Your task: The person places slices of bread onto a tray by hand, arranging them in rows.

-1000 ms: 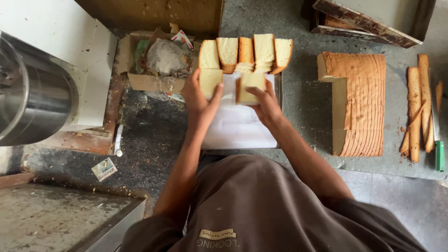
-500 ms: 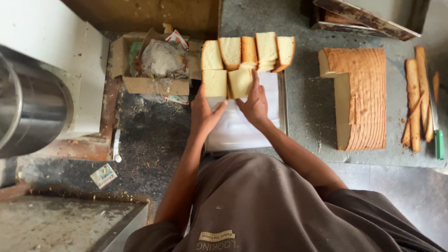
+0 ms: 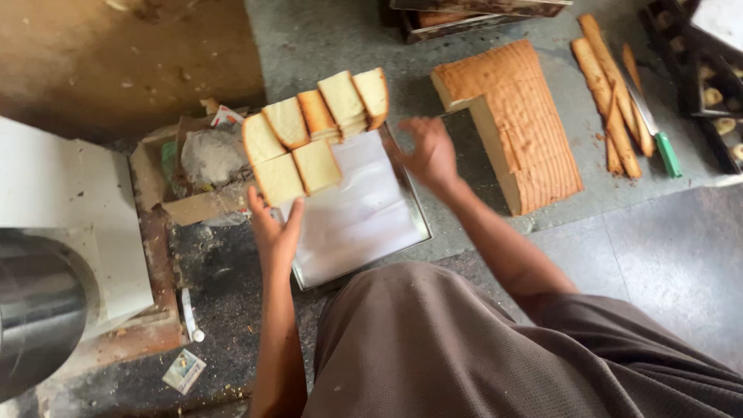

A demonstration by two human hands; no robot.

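1. Grey stone worktop [image 3: 340, 46] runs under everything, dusted with crumbs; brown wall at upper left, a white machine housing [image 3: 62, 209] with a steel drum [image 3: 35, 317] at far left.
2. Steel tray [image 3: 418, 224] lined with white paper [image 3: 356, 209] holds cake slices [image 3: 317, 124] in two rows at its far end; the near part of the paper is bare.
3. Cardboard box [image 3: 155, 166] just left of the tray holds crumpled wrappers.
4. Left hand [image 3: 275, 228], fingers spread, touches the near edge of the front slices, clamped on nothing.
5. Right hand [image 3: 429, 151] is open and blurred, holding nothing, between the tray and the sponge slab [image 3: 518, 124].
6. Crust strips [image 3: 607, 93] and a green-handled knife [image 3: 654, 131] lie right of the slab; dark trays [image 3: 712, 85] line the right edge; open worktop shows between slab and tray.
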